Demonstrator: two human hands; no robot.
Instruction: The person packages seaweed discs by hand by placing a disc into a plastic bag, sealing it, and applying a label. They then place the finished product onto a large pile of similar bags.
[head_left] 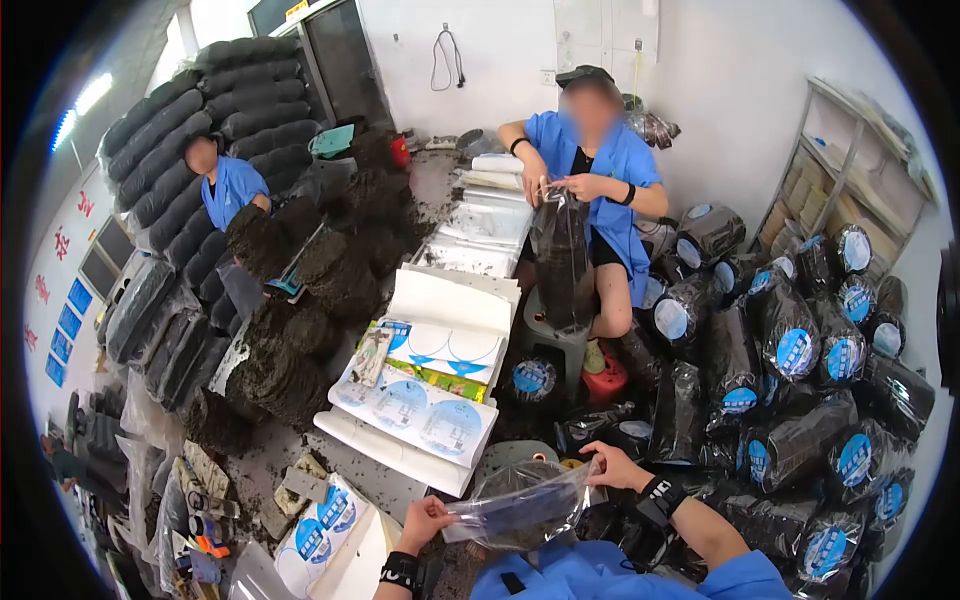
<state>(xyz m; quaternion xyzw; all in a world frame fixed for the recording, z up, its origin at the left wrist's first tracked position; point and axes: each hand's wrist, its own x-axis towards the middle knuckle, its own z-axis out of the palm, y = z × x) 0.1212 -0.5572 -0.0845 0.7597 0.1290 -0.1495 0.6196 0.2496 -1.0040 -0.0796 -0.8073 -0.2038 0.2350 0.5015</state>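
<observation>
At the bottom centre, a clear plastic bag (525, 508) is stretched between my two hands, its upper edge folded into a flat band. My left hand (428, 522) pinches the left end of that edge. The right end is gripped by my right hand (612, 468). Dark material shows through the plastic below the band; how full the bag is, I cannot tell. Just beyond my left hand lie sheets printed with blue round labels (410, 415) on the long table.
Opposite, a seated person (590, 150) holds up a filled dark bag (562, 255). Another person (232, 190) stands by dark soil heaps (345, 270) on the left. Labelled black bags (795, 350) are piled at right. Stacked bags (165, 140) rise at left; metal shelves (840, 170) stand behind.
</observation>
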